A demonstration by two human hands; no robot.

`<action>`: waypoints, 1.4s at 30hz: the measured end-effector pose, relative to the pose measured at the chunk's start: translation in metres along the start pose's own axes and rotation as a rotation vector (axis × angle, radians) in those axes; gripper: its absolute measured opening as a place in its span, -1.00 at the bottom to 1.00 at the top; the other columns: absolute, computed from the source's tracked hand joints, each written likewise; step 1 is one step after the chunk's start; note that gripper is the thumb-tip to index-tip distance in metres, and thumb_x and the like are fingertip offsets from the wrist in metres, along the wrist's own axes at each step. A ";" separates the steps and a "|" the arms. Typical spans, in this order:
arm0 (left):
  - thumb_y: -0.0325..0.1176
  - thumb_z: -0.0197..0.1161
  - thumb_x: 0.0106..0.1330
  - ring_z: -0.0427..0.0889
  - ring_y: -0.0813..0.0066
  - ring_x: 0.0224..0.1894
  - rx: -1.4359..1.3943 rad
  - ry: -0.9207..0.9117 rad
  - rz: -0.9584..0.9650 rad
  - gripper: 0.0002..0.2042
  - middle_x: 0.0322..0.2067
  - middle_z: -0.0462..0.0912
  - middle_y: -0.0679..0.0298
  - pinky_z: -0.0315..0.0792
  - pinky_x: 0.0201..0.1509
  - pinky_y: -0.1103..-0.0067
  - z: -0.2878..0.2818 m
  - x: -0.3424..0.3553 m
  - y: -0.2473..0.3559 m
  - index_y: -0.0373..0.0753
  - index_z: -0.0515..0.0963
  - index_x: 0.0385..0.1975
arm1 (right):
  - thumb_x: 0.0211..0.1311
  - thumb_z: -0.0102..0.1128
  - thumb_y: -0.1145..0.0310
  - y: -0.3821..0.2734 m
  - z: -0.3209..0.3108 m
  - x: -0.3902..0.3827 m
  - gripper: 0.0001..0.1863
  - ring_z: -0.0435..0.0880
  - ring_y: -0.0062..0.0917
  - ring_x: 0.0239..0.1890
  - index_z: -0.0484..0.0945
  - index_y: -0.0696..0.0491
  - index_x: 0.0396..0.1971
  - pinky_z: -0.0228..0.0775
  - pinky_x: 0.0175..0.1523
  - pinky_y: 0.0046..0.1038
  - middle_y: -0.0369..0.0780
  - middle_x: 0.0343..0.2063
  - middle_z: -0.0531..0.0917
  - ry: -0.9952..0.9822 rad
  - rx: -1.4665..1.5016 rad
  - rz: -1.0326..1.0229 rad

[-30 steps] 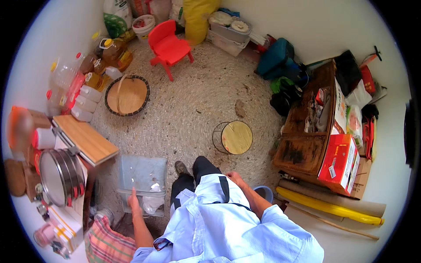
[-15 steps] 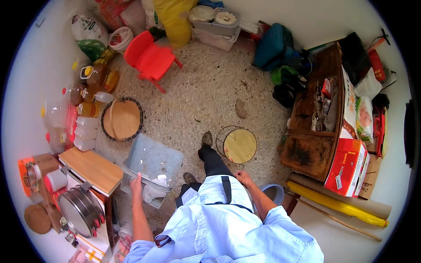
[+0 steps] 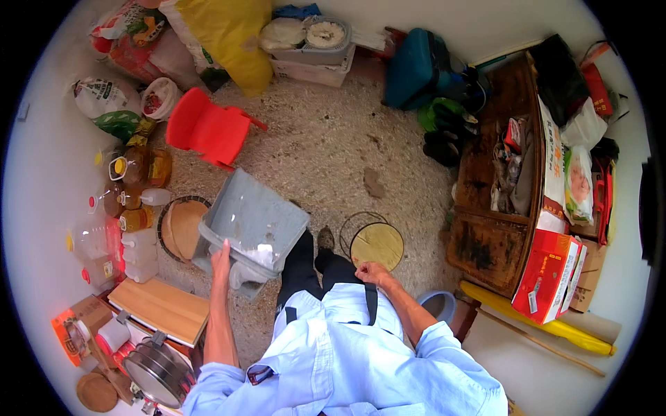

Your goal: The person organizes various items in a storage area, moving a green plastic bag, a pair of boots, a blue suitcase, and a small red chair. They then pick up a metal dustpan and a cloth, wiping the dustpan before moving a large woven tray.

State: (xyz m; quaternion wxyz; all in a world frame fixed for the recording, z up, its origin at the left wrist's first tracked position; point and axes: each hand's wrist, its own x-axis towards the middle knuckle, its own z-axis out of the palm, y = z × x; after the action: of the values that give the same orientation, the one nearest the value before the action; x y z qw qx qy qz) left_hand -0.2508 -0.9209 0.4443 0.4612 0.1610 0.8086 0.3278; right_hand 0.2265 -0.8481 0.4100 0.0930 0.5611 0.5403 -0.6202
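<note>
1. Speckled floor [image 3: 305, 145]: fills the middle of the room, everything set round its edges.
2. Dark wooden cabinet [image 3: 485, 249]: right side, stained top, odds and ends in an open section. Red carton [image 3: 543, 270] beside its near end.
3. Yellow sack [image 3: 236, 41]: far wall, left of centre. Teal case [image 3: 416, 69] farther right.
4. Wooden-topped bench [image 3: 159, 308]: lower left; round metal vessel [image 3: 149, 374] just beside its board.
5. Red chair [image 3: 208, 132]: upper left, beyond the box.
6. Grey plastic box [image 3: 260, 204]: front left of the person, tilted, open side up, overlapping the basket in view. Can't tell if it touches the floor.
7. Round stool [image 3: 377, 247]: yellowish top, just ahead of the right hand.
8. Basket [image 3: 182, 225]: dark rim, partly hidden behind the box; bottles [image 3: 147, 166] near it along the left wall.
9. Blue tub [image 3: 451, 308]: right of the person, near the right forearm.
10. Pale crumpled bundle [image 3: 244, 275]: low in the box, near side.
11. Hands: left hand [image 3: 221, 258] closed over the box's near rim, thumb on top, fingers mostly hidden. Right hand [image 3: 374, 273] by the shirt front, fingers curled; can't tell how tightly or whether anything's inside.
</note>
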 end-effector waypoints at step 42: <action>0.16 0.06 0.28 0.41 0.43 -0.44 0.343 -0.150 0.019 -0.39 -0.58 0.49 0.17 0.33 -0.34 0.44 0.346 0.319 0.036 -0.43 0.48 -0.52 | 0.33 0.05 0.31 0.074 -0.250 0.229 -0.80 0.58 -0.66 -0.50 0.49 0.09 -0.17 0.43 -0.44 -0.68 -0.21 -0.38 0.62 0.102 1.161 0.293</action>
State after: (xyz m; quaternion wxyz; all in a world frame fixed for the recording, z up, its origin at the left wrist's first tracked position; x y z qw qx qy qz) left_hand -0.1251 -0.5829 0.1400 0.4831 0.2688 0.8144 0.1766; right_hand 0.3480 -0.5713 0.2398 -0.1700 0.6178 0.0338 -0.7670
